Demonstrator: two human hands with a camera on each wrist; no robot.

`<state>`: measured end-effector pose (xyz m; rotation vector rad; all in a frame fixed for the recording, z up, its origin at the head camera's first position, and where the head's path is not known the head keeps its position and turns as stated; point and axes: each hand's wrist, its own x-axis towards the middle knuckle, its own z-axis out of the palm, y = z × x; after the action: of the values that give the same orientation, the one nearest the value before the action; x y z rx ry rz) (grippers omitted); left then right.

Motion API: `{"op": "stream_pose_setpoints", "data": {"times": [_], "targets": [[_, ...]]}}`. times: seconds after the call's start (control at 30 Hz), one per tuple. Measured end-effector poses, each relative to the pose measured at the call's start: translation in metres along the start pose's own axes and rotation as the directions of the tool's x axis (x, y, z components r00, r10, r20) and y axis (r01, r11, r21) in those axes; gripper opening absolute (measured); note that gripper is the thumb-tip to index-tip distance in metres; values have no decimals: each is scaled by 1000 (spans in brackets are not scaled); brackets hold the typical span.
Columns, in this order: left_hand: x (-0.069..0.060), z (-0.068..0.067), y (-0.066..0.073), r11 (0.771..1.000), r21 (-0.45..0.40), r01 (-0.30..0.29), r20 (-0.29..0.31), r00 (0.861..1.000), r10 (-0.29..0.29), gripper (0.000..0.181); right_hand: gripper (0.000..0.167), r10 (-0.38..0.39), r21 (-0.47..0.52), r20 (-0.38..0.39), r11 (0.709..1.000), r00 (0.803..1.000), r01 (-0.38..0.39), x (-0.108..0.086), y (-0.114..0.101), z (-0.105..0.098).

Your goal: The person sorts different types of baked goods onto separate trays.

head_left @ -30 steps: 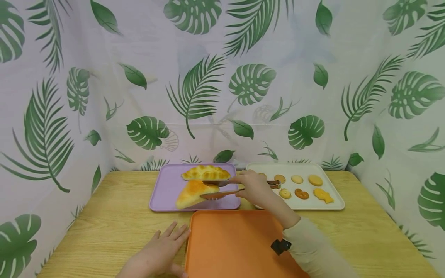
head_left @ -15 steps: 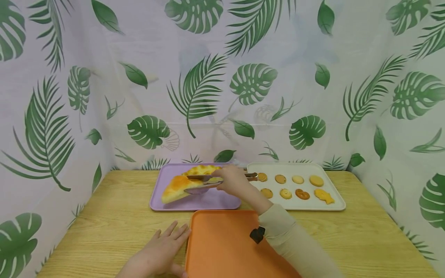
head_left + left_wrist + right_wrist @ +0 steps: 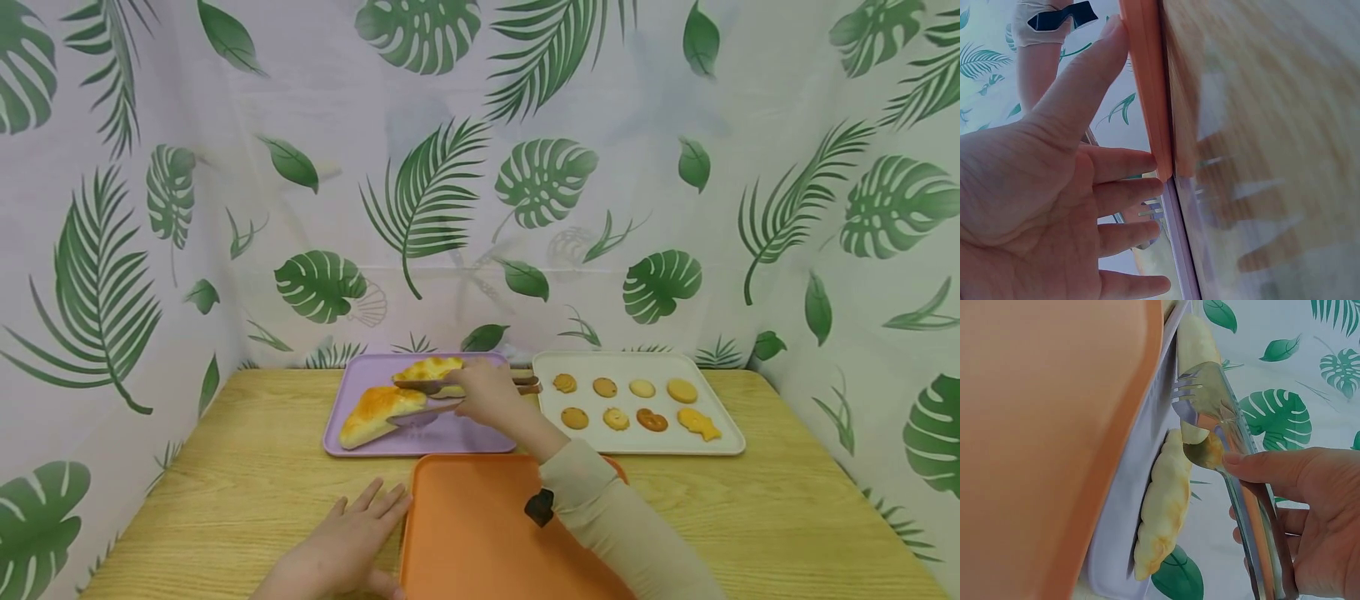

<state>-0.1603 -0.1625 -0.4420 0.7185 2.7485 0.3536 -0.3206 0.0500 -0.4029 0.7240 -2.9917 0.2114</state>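
Observation:
My right hand (image 3: 487, 396) holds metal tongs (image 3: 1250, 506) over the purple tray (image 3: 348, 379). One tong end is fork-shaped, the other spoon-like. At their tips, a golden-topped triangular bread (image 3: 375, 414) sits at the tray's front left; whether the tongs still touch it, I cannot tell. Behind the tongs is a long, ridged bread (image 3: 431, 367), partly hidden in the head view and plain in the right wrist view. My left hand (image 3: 345, 533) lies with straight, spread fingers at the left edge of the orange tray (image 3: 480, 525), fingertips touching its rim in the left wrist view.
A white tray (image 3: 720, 408) with several small biscuits, including a pretzel (image 3: 652, 419) and a fish-shaped one (image 3: 698, 422), stands at the back right. Wooden table (image 3: 750, 517) surface extends on both sides. A leaf-patterned curtain (image 3: 480, 208) closes off the back and sides.
My right hand has moved left with the tongs. The triangular bread has shifted left and come down at the purple tray's front left. My left hand has stayed put.

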Motion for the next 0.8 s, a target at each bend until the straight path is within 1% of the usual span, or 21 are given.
{"op": "stream_pose_setpoints", "data": {"times": [0.27,0.43,0.6,0.8], "targets": [[-1,-1,-1,1000,-15,12,4,1000,-12,110,54,-10,33,-26,999,1000,11,-11,5,-4],[0,-1,0,1000,-19,10,12,1000,-10,109,57,-6,24,-67,1000,998,8,-21,17,-10],[0,0,0,1000,-17,11,16,1000,-11,109,60,-13,25,-135,1000,991,16,-42,32,-20],[0,1,0,1000,-17,7,12,1000,-7,110,61,-21,34,-204,999,979,29,-76,53,-33]]}}
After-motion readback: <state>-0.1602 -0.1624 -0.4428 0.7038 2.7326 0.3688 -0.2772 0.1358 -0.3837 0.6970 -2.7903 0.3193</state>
